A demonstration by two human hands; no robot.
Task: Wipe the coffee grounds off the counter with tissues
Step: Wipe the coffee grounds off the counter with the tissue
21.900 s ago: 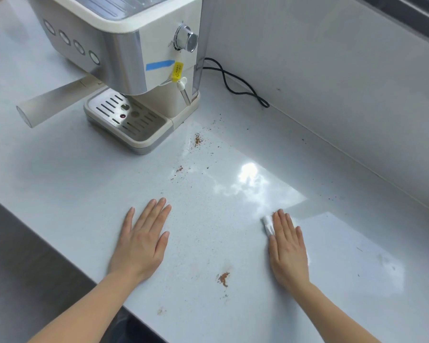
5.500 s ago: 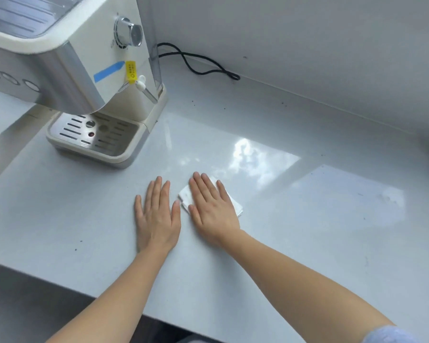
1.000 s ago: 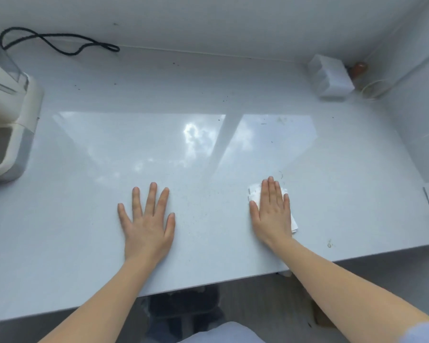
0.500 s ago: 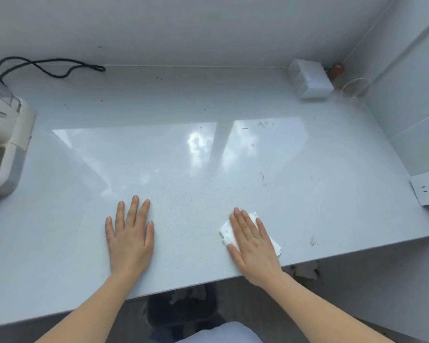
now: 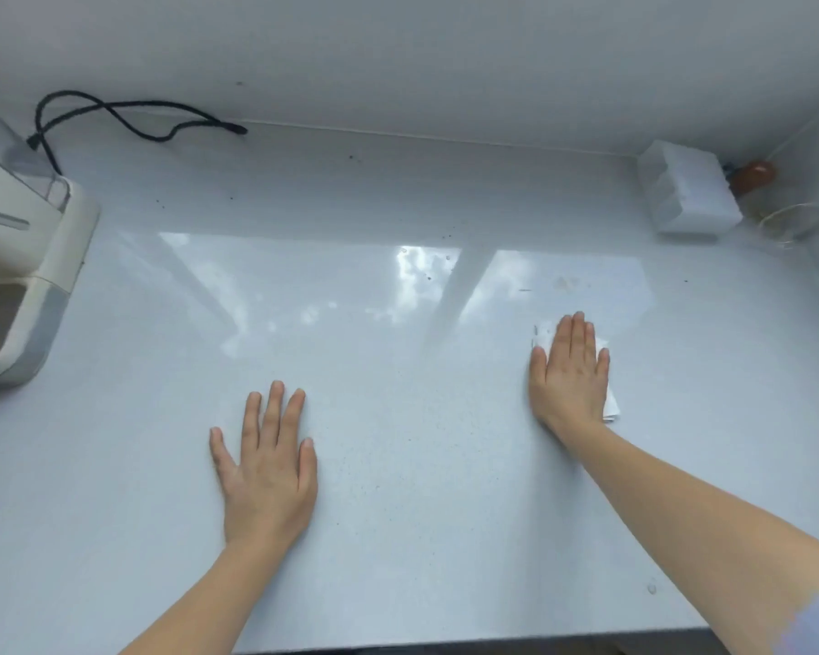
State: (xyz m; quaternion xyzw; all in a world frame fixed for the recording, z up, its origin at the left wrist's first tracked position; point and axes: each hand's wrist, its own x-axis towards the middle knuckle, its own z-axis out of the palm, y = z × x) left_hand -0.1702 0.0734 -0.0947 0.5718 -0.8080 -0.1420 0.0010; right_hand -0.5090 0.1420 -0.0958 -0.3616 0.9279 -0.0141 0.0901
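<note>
My right hand (image 5: pixel 569 373) lies flat, fingers straight, pressing a folded white tissue (image 5: pixel 609 403) onto the pale grey counter (image 5: pixel 398 418) at the right of the middle. Only the tissue's edges show around the hand. My left hand (image 5: pixel 266 465) rests flat and open on the counter nearer the front edge, holding nothing. A few tiny dark coffee specks (image 5: pixel 429 276) dot the counter toward the back wall; the surface around my hands looks nearly free of grounds.
The cream coffee machine (image 5: pixel 15 286) stands at the left edge, its black cord (image 5: pixel 128 120) looped along the back wall. A white box (image 5: pixel 689 193) and a small brown object (image 5: pixel 755 172) sit in the back right corner. The counter's front edge runs along the bottom.
My right hand has slid the tissue away from the front edge, toward the back right of the counter. My left hand stays flat in about the same place.
</note>
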